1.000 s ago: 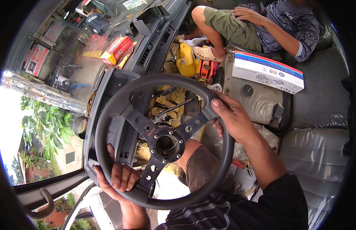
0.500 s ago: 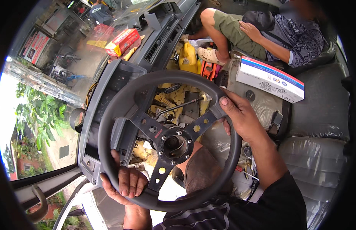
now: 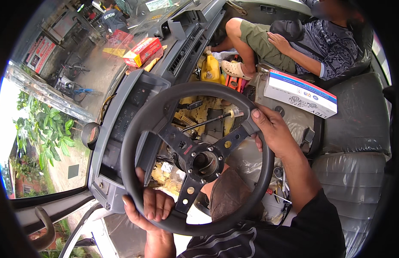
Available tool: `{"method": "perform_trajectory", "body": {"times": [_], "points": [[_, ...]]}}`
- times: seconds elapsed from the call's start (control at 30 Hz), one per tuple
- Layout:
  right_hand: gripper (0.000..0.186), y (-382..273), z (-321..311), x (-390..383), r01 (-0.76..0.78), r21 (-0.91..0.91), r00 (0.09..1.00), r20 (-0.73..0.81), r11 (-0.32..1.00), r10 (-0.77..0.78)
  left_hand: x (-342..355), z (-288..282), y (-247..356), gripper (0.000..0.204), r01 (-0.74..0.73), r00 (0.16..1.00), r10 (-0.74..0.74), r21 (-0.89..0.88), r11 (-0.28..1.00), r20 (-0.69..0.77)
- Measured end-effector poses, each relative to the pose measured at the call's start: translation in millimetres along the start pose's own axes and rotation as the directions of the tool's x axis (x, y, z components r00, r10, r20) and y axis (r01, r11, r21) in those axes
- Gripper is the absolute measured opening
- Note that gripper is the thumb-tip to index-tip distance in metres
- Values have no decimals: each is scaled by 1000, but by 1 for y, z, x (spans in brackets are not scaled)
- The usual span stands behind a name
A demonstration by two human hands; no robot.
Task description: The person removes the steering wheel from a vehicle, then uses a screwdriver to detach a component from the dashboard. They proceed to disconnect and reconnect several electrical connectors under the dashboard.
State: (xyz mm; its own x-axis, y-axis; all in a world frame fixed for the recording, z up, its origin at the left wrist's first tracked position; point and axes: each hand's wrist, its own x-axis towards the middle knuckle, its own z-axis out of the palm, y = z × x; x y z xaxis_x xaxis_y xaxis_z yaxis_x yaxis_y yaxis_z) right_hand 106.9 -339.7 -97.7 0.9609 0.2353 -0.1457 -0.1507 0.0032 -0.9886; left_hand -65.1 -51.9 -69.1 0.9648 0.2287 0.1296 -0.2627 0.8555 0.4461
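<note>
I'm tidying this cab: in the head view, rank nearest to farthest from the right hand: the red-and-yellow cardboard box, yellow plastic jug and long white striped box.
1. Long white striped box: above and right of the right hand.
2. Yellow plastic jug: upper left.
3. Red-and-yellow cardboard box: farther left.

The steering wheel (image 3: 192, 165) partly hides the brown shorts (image 3: 231, 194) beneath it.

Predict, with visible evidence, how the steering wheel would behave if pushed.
The steering wheel is probably stiff, having a thick rim. Its perforated spokes suggest it may be light for its size. Slipping seems unlikely, with the left hand and right hand gripping the matte rim.
</note>
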Motion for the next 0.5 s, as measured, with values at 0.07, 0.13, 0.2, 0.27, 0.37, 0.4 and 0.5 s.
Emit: {"method": "perform_trajectory", "body": {"times": [0.07, 0.13, 0.2, 0.27, 0.37, 0.4, 0.5], "points": [[60, -2, -5, 25, 28, -17, 994, 109, 999, -26, -14, -1, -13, 73, -28, 998, 24, 59, 998, 61], [60, 6, -13, 49, 129, 40, 958, 252, 991, -135, -18, 10, -15, 67, -56, 997, 63, 173, 983, -34], [57, 21, -14, 54, -52, 104, 976, 216, 993, 28, -13, 24, -14, 69, -60, 987, 96, 262, 963, -128], [55, 36, -9, 26, -188, 223, 982, 65, 956, 178, 4, 36, -1, 74, -28, 957, 118, 320, 947, -265], [54, 39, 7, -15, -109, 298, 991, -40, 948, 126, 26, 34, 19, 72, 111, 958, -19, 308, 945, -285], [55, 32, 10, -22, -163, 290, 970, -126, 943, 206, 29, 29, 23, 72, 116, 941, -19, 269, 956, -338], [60, 4, 4, -8, 16, 30, 998, -58, 999, -14, 16, 8, 12, 70, 43, 996, -30, 162, 986, -81]]}}
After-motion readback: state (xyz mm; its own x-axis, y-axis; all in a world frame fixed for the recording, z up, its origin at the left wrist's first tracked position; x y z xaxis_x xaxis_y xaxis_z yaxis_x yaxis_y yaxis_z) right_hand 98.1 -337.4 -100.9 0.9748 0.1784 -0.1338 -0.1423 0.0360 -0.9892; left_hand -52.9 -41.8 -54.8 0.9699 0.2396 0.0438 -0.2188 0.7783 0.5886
